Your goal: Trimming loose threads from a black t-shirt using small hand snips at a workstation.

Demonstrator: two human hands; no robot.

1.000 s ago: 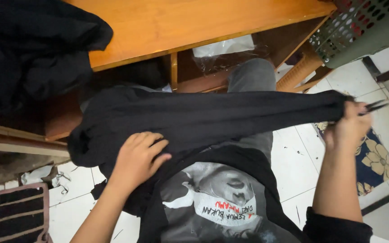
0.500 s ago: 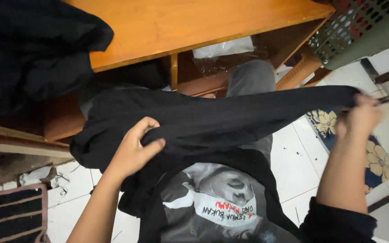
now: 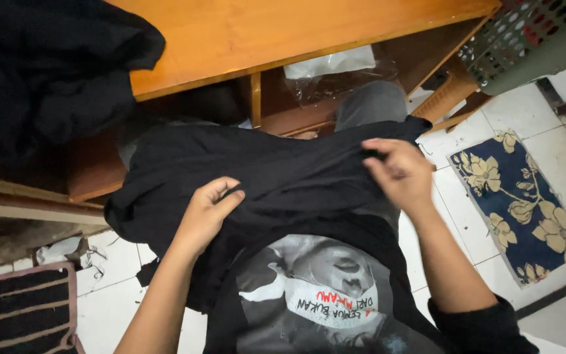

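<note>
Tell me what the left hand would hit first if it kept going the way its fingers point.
The left hand points up and right, already on the black cloth garment; going on, it would probably just slide along that cloth, though depth is unclear.

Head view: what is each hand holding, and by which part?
Both hold the black fabric garment across the lap: left hand grips a mid-cloth fold, right hand pinches its upper right edge.

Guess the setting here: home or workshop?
Probably a home room used for clothes work: a wooden table with a heap of black fabric, white tiled floor with a floral mat, and a green plastic basket.
</note>
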